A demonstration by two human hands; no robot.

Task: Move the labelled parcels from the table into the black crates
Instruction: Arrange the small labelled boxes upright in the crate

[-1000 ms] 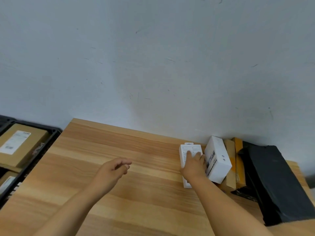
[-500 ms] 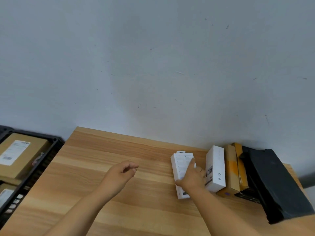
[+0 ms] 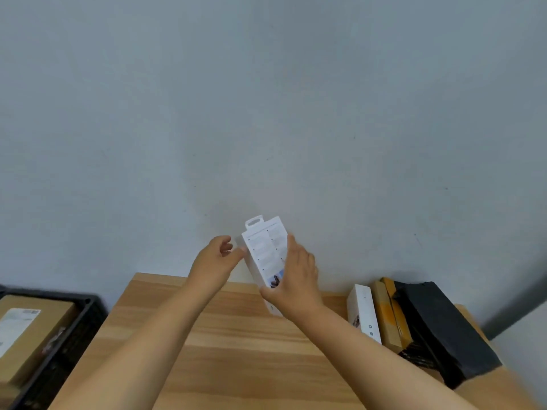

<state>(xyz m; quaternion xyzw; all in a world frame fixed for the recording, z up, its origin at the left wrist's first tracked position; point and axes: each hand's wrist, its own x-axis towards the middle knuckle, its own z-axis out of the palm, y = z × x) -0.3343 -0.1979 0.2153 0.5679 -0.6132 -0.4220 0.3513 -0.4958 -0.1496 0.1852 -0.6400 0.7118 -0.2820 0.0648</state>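
the wooden table (image 3: 236, 350) fills the lower view, set against the grey wall (image 3: 266, 99). a black crate (image 3: 74, 335) sits off the table's left edge with a labelled brown parcel (image 3: 35, 329) inside. at the table's far right edge lie a black bag (image 3: 444, 327), a yellow-brown box (image 3: 389, 315) and a white box (image 3: 362, 312), side by side. your right hand (image 3: 296, 279) grips a white carton (image 3: 265, 250), lifted above the table's back edge. your left hand (image 3: 217, 258), fingers loosely curled, touches the carton's left side with a fingertip.

Both forearms bare; left hand (image 3: 213, 259), right hand (image 3: 297, 282) ungloved.
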